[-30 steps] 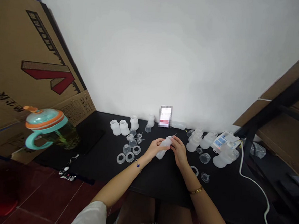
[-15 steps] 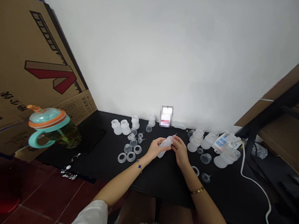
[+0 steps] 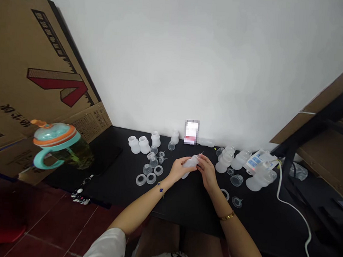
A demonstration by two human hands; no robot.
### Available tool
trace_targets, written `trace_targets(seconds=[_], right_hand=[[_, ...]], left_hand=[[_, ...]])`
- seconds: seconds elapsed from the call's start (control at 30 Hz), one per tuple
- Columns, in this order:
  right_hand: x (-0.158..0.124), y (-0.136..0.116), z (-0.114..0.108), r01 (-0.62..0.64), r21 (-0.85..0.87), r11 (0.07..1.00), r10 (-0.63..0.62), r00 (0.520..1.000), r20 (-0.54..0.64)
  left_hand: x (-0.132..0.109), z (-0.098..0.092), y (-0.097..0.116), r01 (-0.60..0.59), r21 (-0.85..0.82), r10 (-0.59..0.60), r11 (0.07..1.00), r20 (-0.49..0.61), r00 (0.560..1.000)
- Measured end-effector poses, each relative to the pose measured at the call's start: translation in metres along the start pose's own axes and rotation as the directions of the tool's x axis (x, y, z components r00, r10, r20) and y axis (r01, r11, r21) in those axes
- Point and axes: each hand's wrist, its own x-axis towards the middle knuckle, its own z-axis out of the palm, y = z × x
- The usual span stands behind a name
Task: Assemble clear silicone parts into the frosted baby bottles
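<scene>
A translucent white baby bottle [image 3: 190, 162] lies tilted between my two hands over the black table. My left hand [image 3: 178, 170] is closed around its body. My right hand [image 3: 208, 172] has its fingers closed at the bottle's upper end, where a thin clear tip sticks up; the part under the fingers is largely hidden. To the left are white ring collars [image 3: 151, 178], clear domed caps [image 3: 147, 169] and small valve-like pieces [image 3: 161, 155]. White bottles [image 3: 134, 145] stand behind them. Capped bottles [image 3: 224, 162] stand to the right, near a loose clear cap [image 3: 237, 180].
A large teal-lidded jug [image 3: 62, 145] stands at the left by cardboard boxes [image 3: 32, 77]. A blurred-out bright screen [image 3: 191, 132] leans on the wall. At the right, a white cable [image 3: 294, 215] runs from a white-and-blue box [image 3: 256, 161] over the table.
Both hands stay on the bottle with only slight finger movement. The whole view has shifted a little.
</scene>
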Motion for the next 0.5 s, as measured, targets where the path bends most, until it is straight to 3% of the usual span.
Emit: trace_targets(seconds=[0.5], right_hand=[[0.0016,0.002,-0.0004,0.023,-0.031,0.999,-0.023,1.0,0.021]], left_hand=[[-0.0016,0.0002,0.0024,-0.01,0.07,0.013,0.997,-0.04,0.999]])
